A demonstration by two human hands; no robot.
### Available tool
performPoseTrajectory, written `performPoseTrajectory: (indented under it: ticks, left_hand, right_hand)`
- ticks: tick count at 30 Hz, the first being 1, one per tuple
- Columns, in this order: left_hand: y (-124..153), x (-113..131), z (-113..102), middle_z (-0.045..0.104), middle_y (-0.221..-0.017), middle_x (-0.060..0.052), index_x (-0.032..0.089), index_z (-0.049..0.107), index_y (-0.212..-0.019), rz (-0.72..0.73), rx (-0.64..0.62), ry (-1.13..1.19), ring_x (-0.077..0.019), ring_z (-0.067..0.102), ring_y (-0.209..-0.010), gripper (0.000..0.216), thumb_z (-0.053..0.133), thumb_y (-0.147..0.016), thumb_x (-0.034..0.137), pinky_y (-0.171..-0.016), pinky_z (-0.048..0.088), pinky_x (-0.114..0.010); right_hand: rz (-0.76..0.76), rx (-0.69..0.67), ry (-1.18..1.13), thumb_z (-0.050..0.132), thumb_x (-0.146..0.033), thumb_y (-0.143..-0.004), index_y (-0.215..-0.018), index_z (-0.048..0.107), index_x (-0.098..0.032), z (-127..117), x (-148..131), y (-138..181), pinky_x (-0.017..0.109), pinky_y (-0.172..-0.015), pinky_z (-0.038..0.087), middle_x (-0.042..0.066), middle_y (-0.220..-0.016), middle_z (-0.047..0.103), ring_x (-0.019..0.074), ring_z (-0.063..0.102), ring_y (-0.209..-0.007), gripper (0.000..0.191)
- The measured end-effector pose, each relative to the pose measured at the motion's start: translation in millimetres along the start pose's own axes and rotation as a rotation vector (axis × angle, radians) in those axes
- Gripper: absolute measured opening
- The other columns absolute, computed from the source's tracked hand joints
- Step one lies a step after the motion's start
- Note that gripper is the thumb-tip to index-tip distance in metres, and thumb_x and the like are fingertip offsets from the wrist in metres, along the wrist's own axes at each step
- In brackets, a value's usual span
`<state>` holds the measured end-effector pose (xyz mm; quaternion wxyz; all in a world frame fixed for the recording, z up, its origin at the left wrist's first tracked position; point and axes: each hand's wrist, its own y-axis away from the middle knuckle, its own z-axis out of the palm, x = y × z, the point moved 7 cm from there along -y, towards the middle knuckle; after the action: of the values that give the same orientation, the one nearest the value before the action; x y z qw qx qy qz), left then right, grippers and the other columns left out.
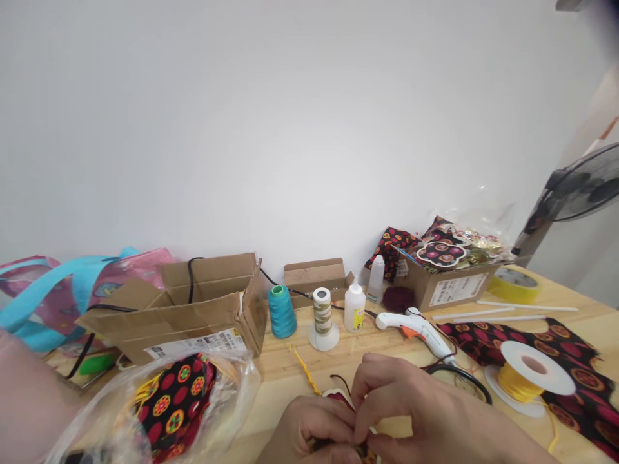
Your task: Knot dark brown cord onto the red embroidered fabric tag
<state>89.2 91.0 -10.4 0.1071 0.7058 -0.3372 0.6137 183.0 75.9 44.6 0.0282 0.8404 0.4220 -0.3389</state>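
Note:
My left hand [309, 425] and my right hand [411, 406] meet at the bottom edge of the view over the wooden table [285, 354]. Both have their fingers pinched together on a small dark-red and white fabric piece [341, 396], mostly hidden under the fingers. A yellow cord [305, 368] trails from the piece up across the table. A dark thread loops just above my fingers.
A white glue gun [416, 325], a glue bottle [354, 305], a teal thread cone [281, 311] and a gold thread spool [322, 310] stand behind my hands. Cardboard boxes [193, 303], a plastic bag of patterned fabric [169, 399], a yellow ribbon reel [527, 374], patterned cloth [580, 361] and a fan [580, 190] surround them.

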Motion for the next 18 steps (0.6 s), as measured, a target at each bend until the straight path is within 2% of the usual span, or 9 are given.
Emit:
performPoseTrajectory:
  ticks: [4,10,18]
  left_hand:
    - [0.8,-0.3,-1.4,0.07,-0.072,-0.005,0.027,0.072,-0.074,0.013,0.01,0.006,-0.0172,0.063,-0.066,0.014,0.061,-0.07,0.021,-0.061,0.047,-0.025]
    - [1.3,0.9,-5.9,0.071,-0.073,-0.006,0.024,0.072,-0.072,0.045,0.069,-0.009,-0.0173,0.063,-0.066,0.013,0.06,-0.07,0.025,-0.06,0.048,-0.024]
    - [0.9,-3.4,-9.9,0.07,-0.077,-0.008,0.021,0.072,-0.075,0.11,0.07,0.016,-0.0174,0.063,-0.068,0.012,0.061,-0.069,0.019,-0.061,0.047,-0.022]
  right_hand:
    - [-0.013,0.023,0.007,0.058,-0.006,-0.069,-0.081,0.067,-0.018,2.9,4.4,1.5,0.018,-0.067,0.041,0.001,-0.079,0.058,0.0111,0.054,-0.078,0.018]
    - [-0.002,0.05,0.052,0.046,-0.015,-0.084,-0.083,0.06,-0.016,3.4,7.3,1.8,0.02,-0.067,0.04,0.003,-0.078,0.058,0.012,0.051,-0.077,0.014]
    - [-0.041,0.143,0.083,0.041,-0.008,-0.082,-0.073,0.053,-0.015,2.1,-2.2,1.4,0.022,-0.061,0.038,0.006,-0.071,0.058,0.0139,0.048,-0.07,0.016]
